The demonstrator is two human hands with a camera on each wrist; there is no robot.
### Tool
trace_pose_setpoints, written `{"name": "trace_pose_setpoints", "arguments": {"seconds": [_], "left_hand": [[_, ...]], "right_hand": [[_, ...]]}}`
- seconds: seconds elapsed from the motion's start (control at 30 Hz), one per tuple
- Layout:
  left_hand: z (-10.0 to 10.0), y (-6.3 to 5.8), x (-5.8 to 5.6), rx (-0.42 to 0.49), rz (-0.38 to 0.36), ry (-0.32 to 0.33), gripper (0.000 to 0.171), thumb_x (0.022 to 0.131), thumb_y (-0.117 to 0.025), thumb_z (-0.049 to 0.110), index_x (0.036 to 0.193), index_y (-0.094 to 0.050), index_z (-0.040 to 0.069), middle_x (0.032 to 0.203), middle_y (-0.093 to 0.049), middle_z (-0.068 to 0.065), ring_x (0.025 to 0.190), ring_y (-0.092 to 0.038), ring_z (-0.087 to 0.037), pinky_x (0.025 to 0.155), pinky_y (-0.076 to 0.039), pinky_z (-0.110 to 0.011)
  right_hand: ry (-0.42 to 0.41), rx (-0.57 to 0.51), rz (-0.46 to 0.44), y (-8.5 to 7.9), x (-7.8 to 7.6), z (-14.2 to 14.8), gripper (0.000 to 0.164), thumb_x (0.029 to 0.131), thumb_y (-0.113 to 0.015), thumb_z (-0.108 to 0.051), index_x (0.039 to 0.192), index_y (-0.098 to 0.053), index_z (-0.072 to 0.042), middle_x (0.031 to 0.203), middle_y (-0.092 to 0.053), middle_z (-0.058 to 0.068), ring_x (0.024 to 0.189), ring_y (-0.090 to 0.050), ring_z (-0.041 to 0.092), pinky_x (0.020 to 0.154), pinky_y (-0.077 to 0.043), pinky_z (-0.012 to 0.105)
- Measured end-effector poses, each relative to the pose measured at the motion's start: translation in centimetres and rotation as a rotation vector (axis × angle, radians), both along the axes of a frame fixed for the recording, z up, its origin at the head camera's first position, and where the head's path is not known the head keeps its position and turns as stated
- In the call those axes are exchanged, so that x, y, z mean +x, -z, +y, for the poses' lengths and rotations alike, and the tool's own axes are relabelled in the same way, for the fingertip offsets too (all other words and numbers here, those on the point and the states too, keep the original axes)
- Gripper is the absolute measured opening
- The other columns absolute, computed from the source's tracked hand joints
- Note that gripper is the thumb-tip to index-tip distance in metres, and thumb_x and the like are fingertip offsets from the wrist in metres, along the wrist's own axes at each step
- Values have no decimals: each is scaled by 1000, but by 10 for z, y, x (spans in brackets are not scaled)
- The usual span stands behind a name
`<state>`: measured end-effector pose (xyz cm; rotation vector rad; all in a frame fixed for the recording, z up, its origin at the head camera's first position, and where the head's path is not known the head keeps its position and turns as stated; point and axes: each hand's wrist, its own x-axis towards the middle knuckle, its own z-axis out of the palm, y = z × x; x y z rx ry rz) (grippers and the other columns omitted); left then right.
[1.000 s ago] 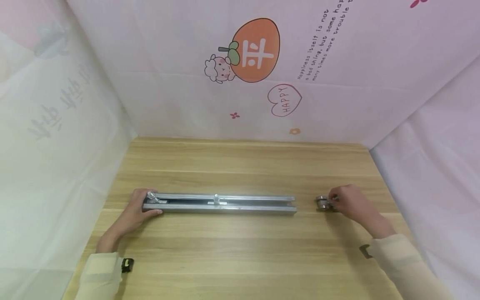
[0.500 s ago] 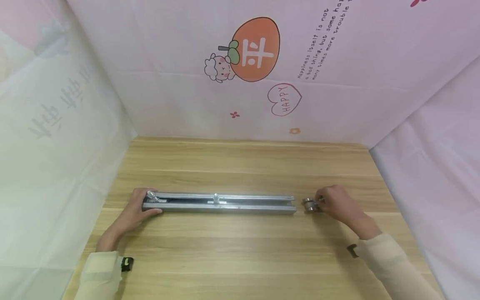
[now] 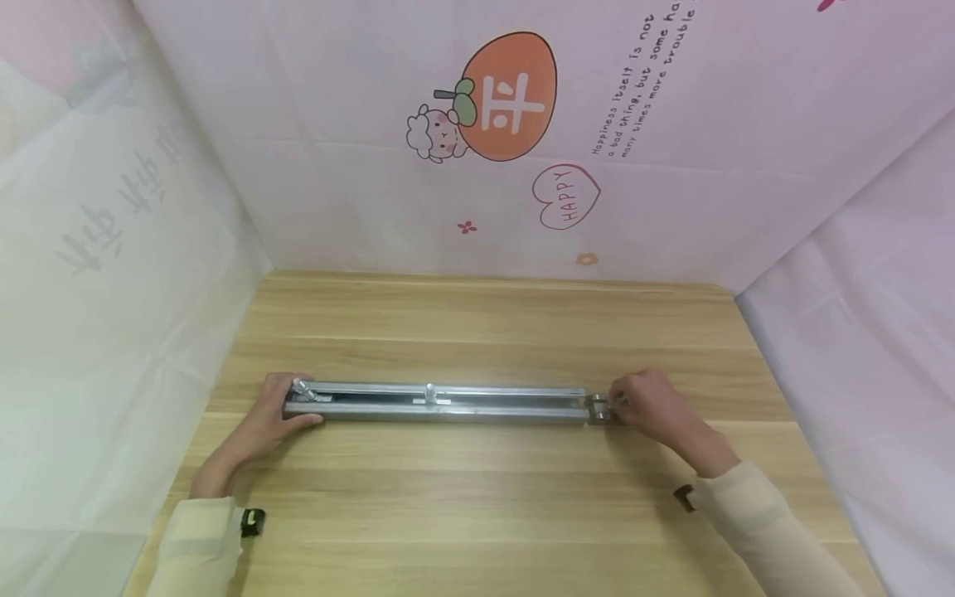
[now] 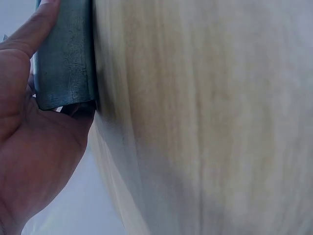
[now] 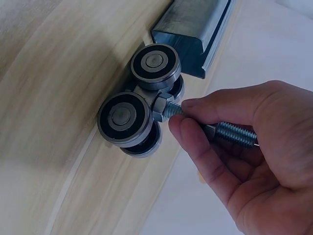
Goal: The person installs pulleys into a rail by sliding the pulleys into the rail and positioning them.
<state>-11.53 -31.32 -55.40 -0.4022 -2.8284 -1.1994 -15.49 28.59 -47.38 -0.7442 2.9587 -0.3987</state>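
Observation:
A long galvanised steel track (image 3: 507, 414) lies crosswise on the wood-grain table, its slot facing up. My left hand (image 3: 263, 429) grips its left end, thumb along the near side; the left wrist view shows the palm (image 4: 44, 152) against the end of the track (image 4: 66, 63). My right hand (image 3: 660, 408) pinches the threaded bolt (image 5: 171, 109) of a roller trolley (image 3: 598, 408) between thumb and fingers. In the right wrist view, several bearing wheels (image 5: 123, 117) show on the trolley, the front ones right at the track's open end (image 5: 183, 41).
Two more bolts stick up from the track's slot, one bolt (image 3: 302, 388) by my left hand and another bolt (image 3: 430, 395) near the middle. Printed white cloth (image 3: 336, 199) walls the table (image 3: 462, 497) at the back and both sides.
My right hand has moved left with the roller trolley, bringing it from a gap away up to the track's right end. The left hand and the track have stayed in place.

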Motion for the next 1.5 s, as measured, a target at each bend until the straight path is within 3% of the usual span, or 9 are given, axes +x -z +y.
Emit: {"name": "trace_pose_setpoints", "arguments": {"seconds": [0.37, 0.93, 1.17, 1.5], "left_hand": [[0, -3, 2, -6, -7, 2, 65, 80, -77, 25, 133, -47, 0, 121, -42, -19, 109, -37, -25, 90, -33, -38], [0, -3, 1, -6, -2, 10, 64, 80, -77, 23, 131, -47, 0, 120, -43, -19, 109, -37, -25, 90, -32, -38], [1, -4, -1, -17, 17, 14, 65, 79, -78, 21, 131, -47, -2, 119, -43, -18, 109, -37, -24, 91, -32, -37], [2, -5, 2, -22, 30, 24, 64, 79, -78, 20, 130, -46, -1, 118, -43, -18, 108, -36, -23, 90, -31, -34]], "right_hand": [[-16, -13, 16, 1, -2, -9, 12, 75, -70, 2, 82, -76, -6, 76, -72, 5, 55, -50, 3, 53, -48, 23], [-24, -34, 11, -1, 0, -19, 13, 77, -70, 1, 88, -76, -3, 87, -75, 10, 59, -53, 3, 55, -50, 23], [-41, -24, 18, -1, 1, -26, 15, 77, -71, -2, 89, -77, -7, 86, -75, 5, 57, -51, 1, 54, -49, 22], [-92, -37, 38, 0, -3, -38, 12, 75, -73, -3, 87, -76, -7, 83, -74, 5, 68, -63, 9, 61, -55, 28]]}}
